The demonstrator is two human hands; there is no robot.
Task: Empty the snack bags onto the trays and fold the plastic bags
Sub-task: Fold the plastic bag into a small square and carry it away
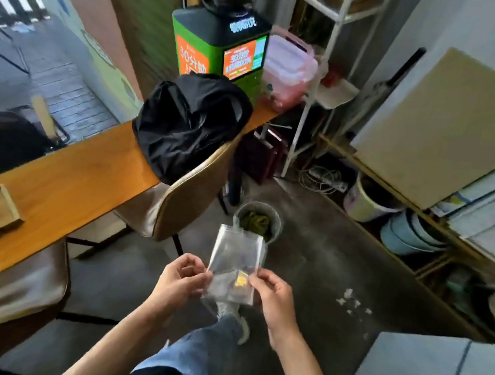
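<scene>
Both hands, left hand [182, 275] and right hand [271, 291], pinch a clear plastic bag [234, 266] above the bin [258, 221]; it looks slippery and could drop in.

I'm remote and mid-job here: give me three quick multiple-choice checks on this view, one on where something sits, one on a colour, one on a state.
1. Where is the wooden tray?
A. on the orange table at the left
B. on the floor by the bin
C. on the white shelf

2. What colour is the bag draped over the chair back?
A. white
B. black
C. red

3. How is the clear plastic bag held?
A. lying on the table
B. in one hand only
C. between both hands, above the floor

Answers:
1. A, the tray rests on the table top with wrappers in it.
2. B, it is plainly black.
3. C, the left hand and right hand each pinch a side edge.
</scene>
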